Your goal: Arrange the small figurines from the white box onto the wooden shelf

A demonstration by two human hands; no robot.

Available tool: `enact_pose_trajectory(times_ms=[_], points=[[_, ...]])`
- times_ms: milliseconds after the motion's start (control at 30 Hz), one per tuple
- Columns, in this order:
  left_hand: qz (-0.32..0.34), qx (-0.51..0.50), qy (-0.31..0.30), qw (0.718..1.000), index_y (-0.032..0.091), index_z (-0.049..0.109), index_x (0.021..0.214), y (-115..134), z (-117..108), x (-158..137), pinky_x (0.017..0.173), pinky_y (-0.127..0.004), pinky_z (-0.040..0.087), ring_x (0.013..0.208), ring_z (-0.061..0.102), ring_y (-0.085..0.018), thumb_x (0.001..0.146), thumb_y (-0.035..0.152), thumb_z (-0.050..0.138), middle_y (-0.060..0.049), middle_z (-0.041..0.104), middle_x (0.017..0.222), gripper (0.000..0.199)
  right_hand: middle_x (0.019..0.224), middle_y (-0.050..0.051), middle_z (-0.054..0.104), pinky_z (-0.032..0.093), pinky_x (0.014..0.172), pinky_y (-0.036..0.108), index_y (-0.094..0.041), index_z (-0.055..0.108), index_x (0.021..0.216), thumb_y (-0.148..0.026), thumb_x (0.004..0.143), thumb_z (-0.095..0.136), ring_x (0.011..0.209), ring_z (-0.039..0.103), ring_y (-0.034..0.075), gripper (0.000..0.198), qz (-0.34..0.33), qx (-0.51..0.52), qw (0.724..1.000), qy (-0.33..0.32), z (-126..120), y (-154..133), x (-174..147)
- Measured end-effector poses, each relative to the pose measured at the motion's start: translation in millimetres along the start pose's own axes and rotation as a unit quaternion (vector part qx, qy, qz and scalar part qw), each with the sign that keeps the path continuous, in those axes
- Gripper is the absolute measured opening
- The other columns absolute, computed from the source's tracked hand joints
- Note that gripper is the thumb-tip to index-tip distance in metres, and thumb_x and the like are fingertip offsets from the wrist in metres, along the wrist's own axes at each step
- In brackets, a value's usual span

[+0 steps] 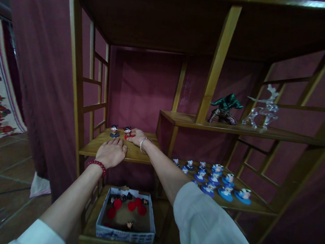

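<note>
My right hand (138,137), with a silver bangle at the wrist, has its fingers at a small dark-haired figurine on a red base (127,130), gripping its side. That figurine stands upright on the upper left shelf (137,153). Just left of it stands a similar figurine on a dark base (114,130). My left hand (111,152) rests palm down at the front of this shelf, fingers stretched out and holding nothing. A red bead bracelet circles its wrist.
Below, an open box (125,235) holds several red-based and dark figurines. Several blue-based figurines (208,188) stand on the lower right shelf. Above them are a green crouching statue (226,106) and a clear deer ornament (263,110). A wooden post (219,62) divides the unit.
</note>
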State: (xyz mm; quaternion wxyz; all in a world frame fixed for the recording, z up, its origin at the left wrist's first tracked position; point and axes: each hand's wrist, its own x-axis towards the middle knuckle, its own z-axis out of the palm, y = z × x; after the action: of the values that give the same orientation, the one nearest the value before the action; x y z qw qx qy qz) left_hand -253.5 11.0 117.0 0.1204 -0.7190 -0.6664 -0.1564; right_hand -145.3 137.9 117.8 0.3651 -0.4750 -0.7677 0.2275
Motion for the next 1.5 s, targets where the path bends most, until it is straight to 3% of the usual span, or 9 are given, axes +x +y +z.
enact_pose_trajectory(times_ms=[167,367,467,633,867,1133,1500], points=[[0.003,-0.002,0.002,1.0,0.01,0.047,0.118,0,0,0,0.097,-0.038,0.025,0.12,0.036,-0.024,0.083,0.038,0.021,-0.015,0.042,0.128,0.052,0.085,0.001,0.065,0.044,0.067,0.021,-0.017,0.06,0.088,-0.023,0.054,0.069,0.074,0.058,0.012,0.036,0.0,0.016,1.0,0.018,0,-2,-3],[0.011,-0.002,0.026,1.0,0.019,0.045,0.119,0,-1,-1,0.095,-0.039,0.029,0.118,0.038,-0.023,0.084,0.038,0.022,-0.009,0.043,0.129,0.046,0.078,0.001,0.064,0.042,0.061,0.02,-0.017,0.061,0.09,-0.024,0.062,0.06,0.069,0.056,0.012,0.029,0.028,0.0,0.998,0.06,-3,-6,-5],[0.057,-0.006,0.028,0.998,0.017,0.046,0.117,0,-3,4,0.095,-0.035,0.029,0.117,0.036,-0.022,0.084,0.032,0.025,-0.007,0.044,0.128,0.042,0.074,-0.001,0.064,0.042,0.061,0.02,-0.017,0.063,0.085,-0.022,0.065,0.056,0.067,0.056,0.012,0.022,0.016,-0.022,0.997,0.077,-5,-8,-5],[0.132,0.008,0.01,0.991,0.013,0.051,0.11,2,-6,14,0.093,-0.032,0.029,0.106,0.044,-0.02,0.083,0.024,0.025,-0.008,0.051,0.12,0.039,0.076,-0.002,0.065,0.044,0.066,0.021,-0.019,0.06,0.093,-0.021,0.064,0.061,0.07,0.057,0.011,0.029,-0.019,0.017,0.997,0.07,-2,-7,-4],[0.119,-0.006,-0.016,0.993,0.017,0.05,0.112,-1,-2,16,0.09,-0.033,0.032,0.106,0.043,-0.02,0.084,0.028,0.024,-0.005,0.052,0.119,0.04,0.072,-0.004,0.065,0.044,0.069,0.022,-0.021,0.059,0.094,-0.024,0.062,0.065,0.068,0.057,0.01,0.032,-0.073,0.01,0.996,0.055,-1,-11,-4],[0.102,-0.002,-0.02,0.995,0.016,0.048,0.115,1,-5,14,0.089,-0.034,0.033,0.106,0.041,-0.021,0.083,0.027,0.023,-0.005,0.05,0.122,0.042,0.074,-0.002,0.067,0.042,0.061,0.02,-0.02,0.062,0.084,-0.022,0.064,0.061,0.068,0.058,0.012,0.021,-0.06,-0.047,0.995,0.063,-2,-14,-1],[0.094,0.002,-0.031,0.995,0.018,0.048,0.116,3,-5,14,0.09,-0.035,0.032,0.109,0.041,-0.022,0.084,0.028,0.022,-0.005,0.048,0.125,0.043,0.073,0.0,0.065,0.039,0.055,0.019,-0.019,0.062,0.082,-0.027,0.062,0.063,0.065,0.056,0.012,0.021,-0.022,-0.09,0.994,0.064,-2,-8,3]])
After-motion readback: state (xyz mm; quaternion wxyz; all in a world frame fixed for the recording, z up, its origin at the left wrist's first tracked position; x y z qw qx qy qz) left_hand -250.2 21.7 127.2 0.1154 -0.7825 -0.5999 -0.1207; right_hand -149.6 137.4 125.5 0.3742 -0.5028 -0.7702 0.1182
